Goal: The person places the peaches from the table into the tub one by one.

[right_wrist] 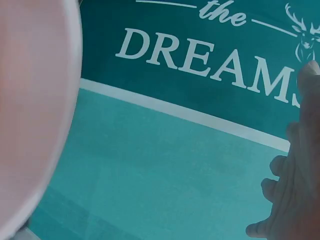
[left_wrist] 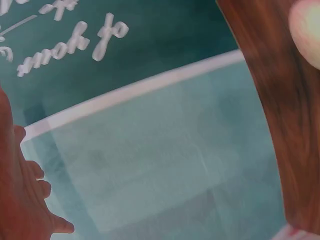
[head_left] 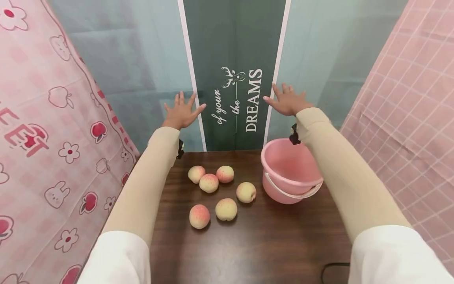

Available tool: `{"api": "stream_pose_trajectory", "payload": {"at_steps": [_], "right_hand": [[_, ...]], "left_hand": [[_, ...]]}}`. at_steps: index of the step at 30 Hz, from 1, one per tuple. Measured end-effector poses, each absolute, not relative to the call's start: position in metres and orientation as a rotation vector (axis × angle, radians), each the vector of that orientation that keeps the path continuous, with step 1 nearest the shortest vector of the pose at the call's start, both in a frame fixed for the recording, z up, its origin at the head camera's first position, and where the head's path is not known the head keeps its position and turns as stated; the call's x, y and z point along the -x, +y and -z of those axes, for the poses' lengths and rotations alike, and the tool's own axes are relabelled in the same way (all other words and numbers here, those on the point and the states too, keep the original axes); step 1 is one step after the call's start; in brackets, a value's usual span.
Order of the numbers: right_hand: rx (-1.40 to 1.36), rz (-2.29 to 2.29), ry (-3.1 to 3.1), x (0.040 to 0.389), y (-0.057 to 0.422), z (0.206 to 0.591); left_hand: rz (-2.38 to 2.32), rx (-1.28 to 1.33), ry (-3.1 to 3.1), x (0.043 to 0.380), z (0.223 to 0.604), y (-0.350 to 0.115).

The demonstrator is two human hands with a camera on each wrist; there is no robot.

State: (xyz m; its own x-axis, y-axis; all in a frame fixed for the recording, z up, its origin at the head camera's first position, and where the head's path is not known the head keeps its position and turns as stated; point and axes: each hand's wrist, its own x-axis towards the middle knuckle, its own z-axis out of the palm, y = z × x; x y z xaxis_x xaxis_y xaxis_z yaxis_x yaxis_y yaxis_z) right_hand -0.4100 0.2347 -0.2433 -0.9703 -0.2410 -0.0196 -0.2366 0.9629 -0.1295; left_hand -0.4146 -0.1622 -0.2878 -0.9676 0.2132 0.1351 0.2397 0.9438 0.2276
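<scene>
Both hands are raised beyond the table's back edge, fingers spread and holding nothing. My left hand (head_left: 182, 112) is in front of the curtain, above and behind the peaches. Over on the right, my right hand (head_left: 289, 100) hovers higher than the pink bucket (head_left: 283, 189), whose white handle hangs down at its front. Several yellow-and-red peaches lie on the table: a back group with one peach (head_left: 209, 183) in front of two others, a peach (head_left: 246, 192) nearest the bucket, and two front ones, a yellowish peach (head_left: 226, 209) and a redder peach (head_left: 200, 216).
The dark wooden table (head_left: 255, 244) runs up to a green and grey-blue curtain (head_left: 234, 47) with white lettering. A pink patterned cloth (head_left: 81, 157) hangs at the left, a pink checked cloth (head_left: 400, 118) at the right. A black cable (head_left: 335, 264) lies near the right front.
</scene>
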Motion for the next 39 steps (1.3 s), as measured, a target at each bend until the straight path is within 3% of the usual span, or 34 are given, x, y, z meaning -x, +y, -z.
{"api": "stream_pose_trajectory", "payload": {"at_steps": [10,19,26,39], "right_hand": [[0.558,0.19,3.176,0.364,0.276,0.254],[0.714,0.258,3.217,0.315,0.281,0.285],[0.691,0.392,3.215,0.282,0.299,0.308],[0.602,0.768,3.176,0.257,0.342,0.36]], "left_hand": [[0.545,0.483,-2.878,0.39,0.29,-0.171],[0.562,0.595,-2.786,0.359,0.32,-0.18],[0.612,0.685,-2.77,0.328,0.338,-0.174],[0.687,0.754,-2.827,0.294,0.373,-0.18]]}}
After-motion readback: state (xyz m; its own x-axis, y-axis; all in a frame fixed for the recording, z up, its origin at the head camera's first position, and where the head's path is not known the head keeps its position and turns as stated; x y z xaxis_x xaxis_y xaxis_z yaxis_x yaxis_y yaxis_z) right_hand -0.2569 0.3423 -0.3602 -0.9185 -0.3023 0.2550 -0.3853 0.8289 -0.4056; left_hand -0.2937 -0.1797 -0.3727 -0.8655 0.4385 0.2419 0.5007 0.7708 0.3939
